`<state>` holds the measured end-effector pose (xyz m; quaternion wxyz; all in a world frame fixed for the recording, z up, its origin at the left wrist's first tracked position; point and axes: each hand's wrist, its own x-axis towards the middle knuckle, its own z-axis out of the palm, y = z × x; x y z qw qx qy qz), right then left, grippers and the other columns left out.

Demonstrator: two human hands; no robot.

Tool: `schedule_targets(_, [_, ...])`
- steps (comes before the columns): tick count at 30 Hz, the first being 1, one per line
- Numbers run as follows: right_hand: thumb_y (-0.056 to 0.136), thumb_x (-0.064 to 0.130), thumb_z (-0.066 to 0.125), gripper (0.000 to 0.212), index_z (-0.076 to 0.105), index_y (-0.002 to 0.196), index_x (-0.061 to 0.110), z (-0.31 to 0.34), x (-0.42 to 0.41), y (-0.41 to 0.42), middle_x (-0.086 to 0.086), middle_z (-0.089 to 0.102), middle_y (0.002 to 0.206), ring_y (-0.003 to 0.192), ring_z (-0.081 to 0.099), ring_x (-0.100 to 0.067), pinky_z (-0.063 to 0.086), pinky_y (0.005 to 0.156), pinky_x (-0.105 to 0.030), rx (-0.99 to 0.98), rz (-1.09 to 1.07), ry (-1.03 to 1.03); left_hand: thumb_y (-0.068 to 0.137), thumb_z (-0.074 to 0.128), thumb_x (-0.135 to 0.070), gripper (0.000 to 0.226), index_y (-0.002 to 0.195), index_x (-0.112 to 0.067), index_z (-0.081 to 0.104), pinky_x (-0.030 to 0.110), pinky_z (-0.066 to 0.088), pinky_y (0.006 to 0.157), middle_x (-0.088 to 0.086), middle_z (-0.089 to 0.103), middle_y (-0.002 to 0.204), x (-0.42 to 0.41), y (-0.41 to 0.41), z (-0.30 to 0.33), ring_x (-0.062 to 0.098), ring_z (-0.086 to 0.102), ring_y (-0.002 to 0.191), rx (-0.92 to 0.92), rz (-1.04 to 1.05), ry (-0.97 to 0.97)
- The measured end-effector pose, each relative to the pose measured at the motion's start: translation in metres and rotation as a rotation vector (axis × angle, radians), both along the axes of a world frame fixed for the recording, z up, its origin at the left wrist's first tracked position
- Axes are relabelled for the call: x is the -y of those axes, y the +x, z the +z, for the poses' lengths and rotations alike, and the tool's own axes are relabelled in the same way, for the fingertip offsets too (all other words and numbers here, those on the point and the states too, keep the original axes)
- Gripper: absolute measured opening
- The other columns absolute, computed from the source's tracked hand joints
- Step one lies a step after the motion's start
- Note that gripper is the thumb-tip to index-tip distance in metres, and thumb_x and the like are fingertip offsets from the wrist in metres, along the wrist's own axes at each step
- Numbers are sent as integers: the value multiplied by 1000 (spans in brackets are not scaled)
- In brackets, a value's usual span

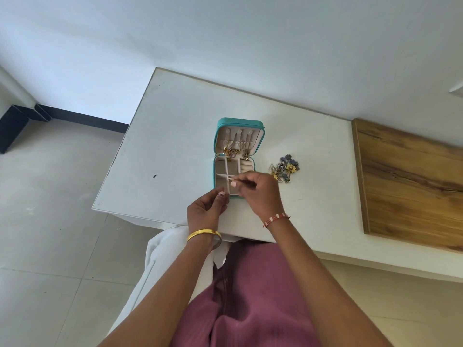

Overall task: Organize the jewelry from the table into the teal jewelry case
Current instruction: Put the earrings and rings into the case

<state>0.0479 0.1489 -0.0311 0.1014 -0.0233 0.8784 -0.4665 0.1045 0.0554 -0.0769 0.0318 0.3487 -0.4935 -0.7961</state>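
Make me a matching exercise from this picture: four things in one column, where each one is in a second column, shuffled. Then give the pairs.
Things:
1. open teal jewelry case
2. loose pile of flower-shaped earrings
3. plain gold bangle
4. red and white beaded bracelet

Places:
A. on the right wrist
B. on the white table, to the right of the case
C. on the left wrist
D. on the white table, just beyond both hands

Pairs: 1-D, 2-B, 3-C, 4-A
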Motion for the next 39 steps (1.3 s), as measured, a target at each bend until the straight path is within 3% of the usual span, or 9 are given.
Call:
schedule_targets(4, [83, 3, 62, 17, 70, 98, 0, 0, -14, -27, -18, 71, 94, 81, 67, -24, 56, 81, -36, -49, -78, 79, 87, 57, -4, 17, 101, -12, 64, 18, 57, 69, -10, 70, 60, 1, -1, -1, 5, 68, 65, 21, 12, 2])
schedule_targets(8, [86, 7, 59, 19, 70, 101, 2, 1, -21, -46, -17, 70, 103, 94, 65, -27, 45, 85, -22, -121, 102, 402, 87, 55, -2, 20, 104, -7, 63, 18, 57, 70, -1, 69, 71, 0, -1, 0, 15, 66, 73, 34, 15, 14])
schedule_targets(13, [88, 3, 50, 22, 69, 99, 1, 1, -16, -55, -19, 64, 100, 94, 61, -32, 47, 79, -31, -143, 410, 734, 89, 52, -1, 22, 107, -9, 62, 15, 56, 69, 2, 66, 76, 0, -1, 0, 12, 64, 72, 39, -1, -38])
schedule_targets(18, [81, -9, 42, 27, 60, 101, -6, 4, -4, -50, -22, 56, 99, 102, 56, -34, 44, 75, -35, -171, 515, 910, 89, 51, 0, 23, 108, -6, 62, 16, 56, 70, 3, 66, 75, 1, -1, 1, 15, 63, 72, 49, 6, -30])
schedule_targets(21, [81, -11, 43, 29, 60, 104, -6, 7, -1, -45, -22, 55, 111, 109, 52, -33, 45, 81, -35, -203, 572, 939, 89, 51, 0, 24, 108, -8, 62, 17, 55, 71, 4, 65, 75, 1, -1, 1, 15, 63, 72, 55, 6, -25])
schedule_targets(24, [80, -10, 44, 27, 60, 101, -7, 1, -4, -47, -22, 57, 107, 106, 54, -31, 40, 73, -31, -201, 547, 902, 89, 52, 0, 23, 106, -10, 63, 17, 56, 71, 3, 66, 75, 1, -1, 1, 13, 64, 70, 67, 16, -23])
schedule_targets(29, [86, 3, 55, 26, 65, 109, 0, -3, -16, -48, -21, 66, 102, 96, 60, -31, 44, 79, -28, -154, 345, 599, 89, 51, 1, 23, 106, -7, 63, 17, 55, 70, 5, 65, 76, 1, -1, 3, 16, 63, 72, 66, 17, -2])
schedule_targets(32, [83, -2, 58, 22, 68, 103, 0, -3, -27, -41, -21, 67, 102, 97, 61, -32, 43, 83, -26, -216, 198, 469, 89, 51, 1, 23, 105, -10, 63, 17, 55, 70, 5, 65, 76, 2, -2, 5, 15, 63, 72, 66, 19, -1])
schedule_targets(39, [86, -4, 52, 25, 68, 105, 1, -19, -30, -32, -18, 63, 99, 100, 53, -32, 45, 82, -31, -244, 239, 555, 89, 51, 1, 22, 102, -14, 63, 17, 55, 70, 3, 65, 76, 1, -1, 5, 16, 63, 73, 70, 19, -6])
